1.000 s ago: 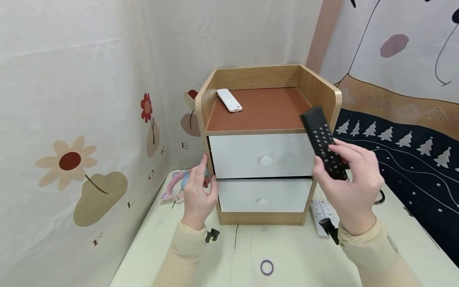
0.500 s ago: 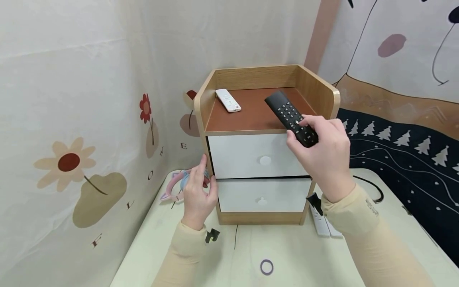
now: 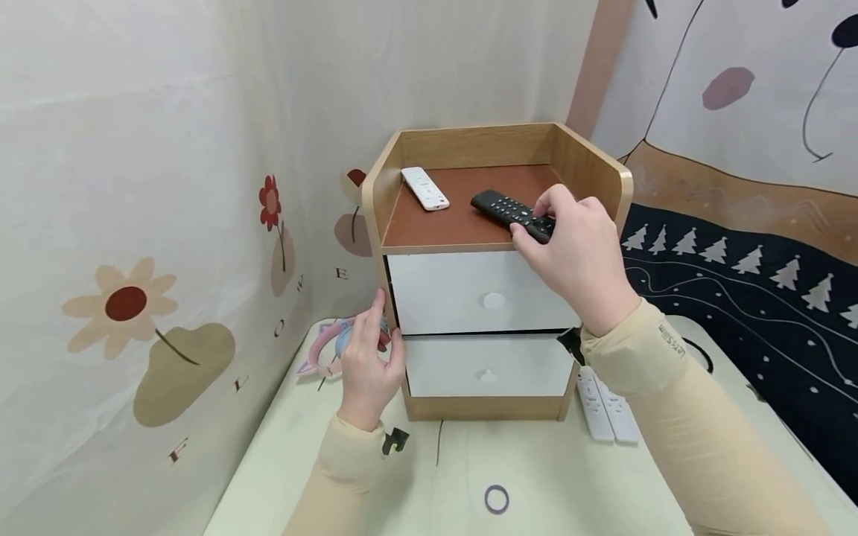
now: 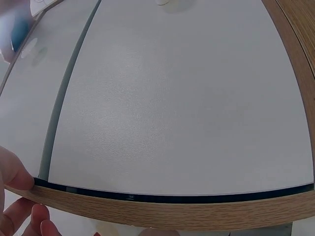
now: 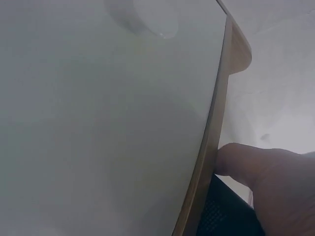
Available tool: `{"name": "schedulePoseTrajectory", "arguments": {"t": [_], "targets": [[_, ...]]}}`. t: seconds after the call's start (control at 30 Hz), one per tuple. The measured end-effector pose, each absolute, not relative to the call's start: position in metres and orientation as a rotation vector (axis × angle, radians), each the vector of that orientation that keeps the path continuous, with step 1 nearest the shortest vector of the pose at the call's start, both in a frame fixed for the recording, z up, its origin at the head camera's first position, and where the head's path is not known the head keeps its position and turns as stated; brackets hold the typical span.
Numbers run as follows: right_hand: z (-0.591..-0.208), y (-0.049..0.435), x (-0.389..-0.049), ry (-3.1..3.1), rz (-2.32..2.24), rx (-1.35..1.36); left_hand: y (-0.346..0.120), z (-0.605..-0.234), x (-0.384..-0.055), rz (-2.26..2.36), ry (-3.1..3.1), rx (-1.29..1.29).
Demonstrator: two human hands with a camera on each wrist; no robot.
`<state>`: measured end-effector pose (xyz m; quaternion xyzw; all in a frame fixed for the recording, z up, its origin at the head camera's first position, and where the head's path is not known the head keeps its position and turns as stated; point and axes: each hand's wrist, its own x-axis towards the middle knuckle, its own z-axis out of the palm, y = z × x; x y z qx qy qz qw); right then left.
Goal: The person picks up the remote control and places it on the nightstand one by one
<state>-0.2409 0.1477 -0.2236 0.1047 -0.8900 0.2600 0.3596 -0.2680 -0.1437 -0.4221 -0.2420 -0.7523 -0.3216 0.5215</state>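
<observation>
On the brown top shelf of a wooden cabinet (image 3: 485,408), my right hand (image 3: 579,253) grips a black remote control (image 3: 499,207) by its near end. The remote lies low over the shelf, its far end pointing left and its buttons facing up. A white remote control (image 3: 425,188) rests on the shelf's left side. My left hand (image 3: 372,365) rests against the cabinet's left edge, its fingers fairly straight. In the left wrist view its thumb (image 4: 15,169) touches the front of the wooden edge, with the other fingers along the outer side.
Two white drawers with round knobs, an upper drawer (image 3: 442,294) and a lower drawer (image 3: 449,365), face me. A purple ring (image 3: 497,499) lies on the table in front. A white power strip (image 3: 606,409) lies at the right, a pink and blue item (image 3: 325,346) at the left.
My right hand has carried the black remote leftward from the cabinet's right side and lowered it to the shelf, tilting it flatter. My left hand has stayed in place.
</observation>
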Motion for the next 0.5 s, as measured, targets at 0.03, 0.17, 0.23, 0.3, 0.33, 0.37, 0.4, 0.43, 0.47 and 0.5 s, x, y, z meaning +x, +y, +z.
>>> {"name": "schedulePoseTrajectory", "arguments": {"t": [0.03,0.17,0.23,0.3,0.33,0.37,0.4,0.43,0.47,0.5], "targets": [[-0.221,0.147,-0.242,-2.323,0.669,0.265,-0.144,-0.421,-0.268,-0.773,-1.805,-0.578],[-0.215,0.145,-0.246,-2.397,0.687,0.254,-0.145,-0.420,-0.267,-0.796,-1.819,-0.570],[-0.212,0.145,-0.249,-2.434,0.699,0.263,-0.145,-0.420,-0.267,-0.802,-1.824,-0.569],[-0.209,0.145,-0.251,-2.481,0.703,0.274,-0.144,-0.421,-0.266,-0.802,-1.824,-0.569],[-0.207,0.144,-0.253,-2.509,0.703,0.280,-0.144,-0.421,-0.266,-0.798,-1.820,-0.570],[-0.205,0.144,-0.255,-2.541,0.698,0.287,-0.144,-0.421,-0.266,-0.794,-1.817,-0.570],[-0.203,0.143,-0.256,-2.571,0.691,0.294,-0.144,-0.421,-0.266,-0.791,-1.817,-0.569],[-0.200,0.142,-0.258,-2.601,0.683,0.303,-0.144,-0.421,-0.266,-0.789,-1.815,-0.570],[-0.197,0.141,-0.261,-2.626,0.673,0.316,-0.144,-0.421,-0.266,-0.788,-1.812,-0.569],[-0.194,0.141,-0.263,-2.649,0.663,0.331,-0.144,-0.421,-0.266,-0.788,-1.810,-0.568]]}}
